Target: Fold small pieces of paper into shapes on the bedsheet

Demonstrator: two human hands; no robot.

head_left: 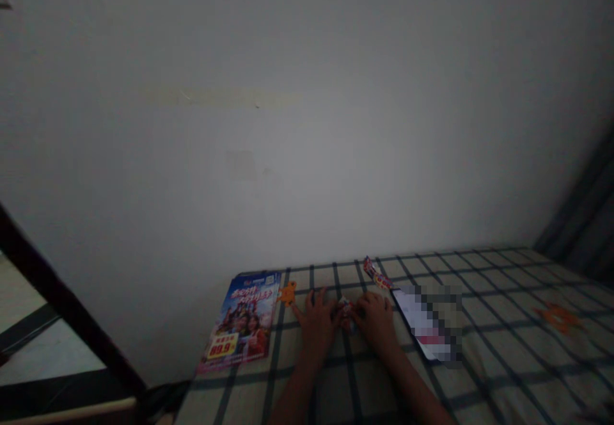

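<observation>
Both hands meet low in the middle, with the small packet (347, 320) between them, down at the checked cloth (499, 322). The left hand (317, 322) has its outer fingers spread wide, thumb side against the packet; whether it pinches, one cannot tell. The right hand (378, 322) curls in, fingertips pinching the packet's other side.

Room now: the cloth's far edge runs along the wall (336, 124), and its left edge slants down past the leaflets (244, 326), their near corner right at that border. An orange cutout (288, 293) sits snugly between leaflets and left hand. Beyond the right hand, a printed wrapper (377, 274) ends just beside the phone (417, 322), and the widest stretch of cloth opens rightward, towards a blurred orange piece (559, 317).

And the lettering! "89.9" stands boldly on the top leaflet's yellow label, beneath large, slanted Chinese characters; the wrapper's print is too small to read, the phone's screen partly pixelated.
</observation>
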